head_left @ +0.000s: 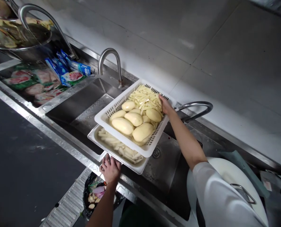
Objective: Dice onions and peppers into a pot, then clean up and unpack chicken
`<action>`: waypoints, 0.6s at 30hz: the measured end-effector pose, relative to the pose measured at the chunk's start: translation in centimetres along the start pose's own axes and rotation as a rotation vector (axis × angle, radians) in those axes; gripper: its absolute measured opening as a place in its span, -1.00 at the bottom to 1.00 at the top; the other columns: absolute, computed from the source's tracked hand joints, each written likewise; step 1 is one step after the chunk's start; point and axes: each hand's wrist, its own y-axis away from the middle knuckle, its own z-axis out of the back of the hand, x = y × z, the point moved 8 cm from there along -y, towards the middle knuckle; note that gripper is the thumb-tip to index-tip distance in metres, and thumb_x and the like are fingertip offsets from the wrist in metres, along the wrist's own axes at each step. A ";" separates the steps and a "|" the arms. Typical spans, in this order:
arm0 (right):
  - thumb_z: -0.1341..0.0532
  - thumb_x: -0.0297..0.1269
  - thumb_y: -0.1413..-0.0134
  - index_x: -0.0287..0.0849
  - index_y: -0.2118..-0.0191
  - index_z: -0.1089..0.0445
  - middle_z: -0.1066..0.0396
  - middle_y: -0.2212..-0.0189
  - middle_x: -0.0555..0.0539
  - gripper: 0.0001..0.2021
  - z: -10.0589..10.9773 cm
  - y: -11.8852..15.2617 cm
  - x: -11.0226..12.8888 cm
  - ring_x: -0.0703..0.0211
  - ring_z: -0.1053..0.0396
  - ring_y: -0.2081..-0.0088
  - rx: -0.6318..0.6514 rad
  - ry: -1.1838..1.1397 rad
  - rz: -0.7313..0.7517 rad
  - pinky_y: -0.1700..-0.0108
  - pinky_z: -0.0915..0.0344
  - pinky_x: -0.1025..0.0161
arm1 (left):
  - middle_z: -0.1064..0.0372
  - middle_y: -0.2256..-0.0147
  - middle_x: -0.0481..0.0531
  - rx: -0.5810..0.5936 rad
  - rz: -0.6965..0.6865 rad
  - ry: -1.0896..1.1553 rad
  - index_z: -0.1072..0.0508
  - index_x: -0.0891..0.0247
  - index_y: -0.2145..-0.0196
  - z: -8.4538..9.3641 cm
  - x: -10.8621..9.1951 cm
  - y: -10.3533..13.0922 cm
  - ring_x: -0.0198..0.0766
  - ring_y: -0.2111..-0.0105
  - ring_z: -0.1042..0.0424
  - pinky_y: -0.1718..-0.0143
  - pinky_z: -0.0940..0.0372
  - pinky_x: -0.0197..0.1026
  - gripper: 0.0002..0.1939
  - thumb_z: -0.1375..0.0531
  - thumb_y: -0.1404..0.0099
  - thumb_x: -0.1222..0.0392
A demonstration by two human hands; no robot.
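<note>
A white slotted plastic basket (pixel 101 117) holds several peeled potatoes (pixel 122 126) and, toward its far end, a heap of cut potato strips (pixel 145 97). It sits over a shallow metal tray (pixel 91 135), where more pale strips (pixel 119 147) lie in water. My right hand (pixel 164 104) is closed on the basket's far right side, fingers inside the rim beside the strips. At the tray's near edge is my left hand (pixel 110 168), its fingers bent against that edge; their tips are partly hidden. Both containers span the sink divider.
A left sink (pixel 83 107) and right sink (pixel 164 160) lie beneath. Curved taps (pixel 109 50) rise behind. Blue packets (pixel 60 69) and bagged meat (pixel 38 85) fill the far-left basin. Below is a scrap bin (pixel 95 195); a white lid (pixel 225 171) stands at right.
</note>
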 end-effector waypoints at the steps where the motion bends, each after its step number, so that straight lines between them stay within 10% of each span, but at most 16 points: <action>1: -0.05 0.45 -0.19 -0.17 -0.16 -0.43 -0.61 0.04 -0.23 -0.21 0.0 0.1 0.1 -0.08 -0.56 -0.02 -0.003 0.036 -0.002 -0.07 -0.50 -0.02 | -0.32 -0.26 0.46 0.001 -0.001 -0.005 -0.50 0.41 -0.13 0.0 0.0 0.0 0.29 -0.33 -0.19 -0.26 -0.11 0.36 -0.52 0.02 -0.49 0.10; 6: -0.27 0.23 -0.18 -0.18 -0.32 -0.32 -0.25 -0.37 -0.30 -0.25 -1.3 2.5 3.0 -0.30 -0.20 -0.38 0.006 0.581 0.144 -0.40 -0.18 -0.18 | -0.30 -0.28 0.45 -0.011 0.002 0.006 -0.50 0.39 -0.12 0.4 -0.1 0.0 0.27 -0.32 -0.20 -0.27 -0.10 0.34 -0.55 0.01 -0.48 0.11; 10: -0.17 0.13 -0.34 -0.16 -0.37 -0.29 -0.25 -0.35 -0.30 -0.35 -4.9 9.8 5.6 -0.32 -0.16 -0.39 0.197 0.781 0.423 -0.43 -0.10 -0.27 | -0.29 -0.29 0.42 -0.038 0.001 0.020 -0.49 0.37 -0.14 0.2 0.0 0.0 0.24 -0.32 -0.19 -0.28 -0.07 0.33 -0.56 -0.03 -0.47 0.11; 14: -0.24 0.19 -0.30 -0.13 -0.48 -0.12 -0.03 -0.46 -0.34 -0.20 -9.1 18.7 4.3 -0.40 -0.04 -0.44 0.507 0.883 0.570 -0.38 -0.16 -0.29 | -0.29 -0.29 0.41 -0.038 0.003 0.006 -0.49 0.38 -0.14 -0.4 0.3 0.1 0.22 -0.32 -0.18 -0.29 -0.07 0.30 -0.56 -0.04 -0.46 0.11; 18: -0.35 0.12 -0.22 -0.11 -0.46 -0.18 0.06 -0.48 -0.38 -0.19 -10.2 20.7 3.2 -0.48 0.00 -0.44 0.496 1.000 0.594 -0.36 -0.18 -0.30 | -0.29 -0.30 0.42 -0.026 -0.001 -0.006 -0.48 0.40 -0.15 -0.6 0.4 0.1 0.25 -0.33 -0.17 -0.28 -0.08 0.31 -0.54 -0.04 -0.46 0.11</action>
